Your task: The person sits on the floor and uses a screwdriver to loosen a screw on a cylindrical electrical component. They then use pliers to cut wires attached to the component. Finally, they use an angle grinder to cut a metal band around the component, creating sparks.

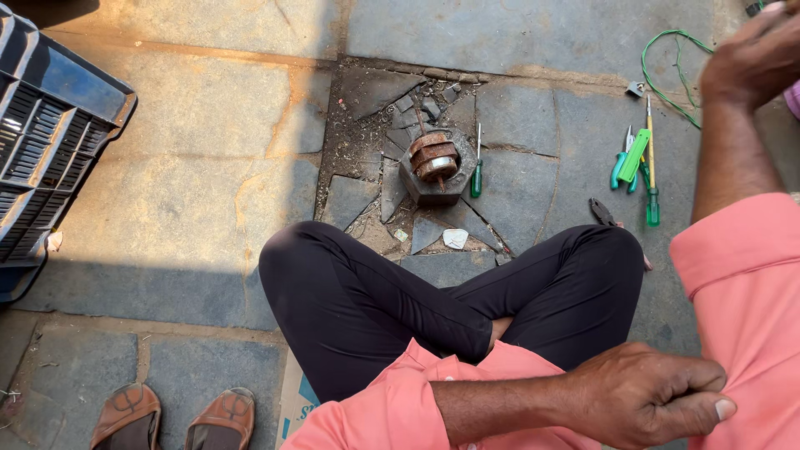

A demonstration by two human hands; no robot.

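Left hand (646, 396) grip clenched on pink sleeve (742, 283); right hand (754, 54) grip: cannot tell. Motor (435, 162) far on floor (208, 167), screwdriver (477, 171) beside, crate (46, 125) left.

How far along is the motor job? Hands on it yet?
Done: rusty motor core sits on cracked paving, green screwdriver beside it, pliers and more screwdrivers laid out right. In hand: nothing; left hand grips the pink sleeve, right hand is raised. Left: motor untouched.
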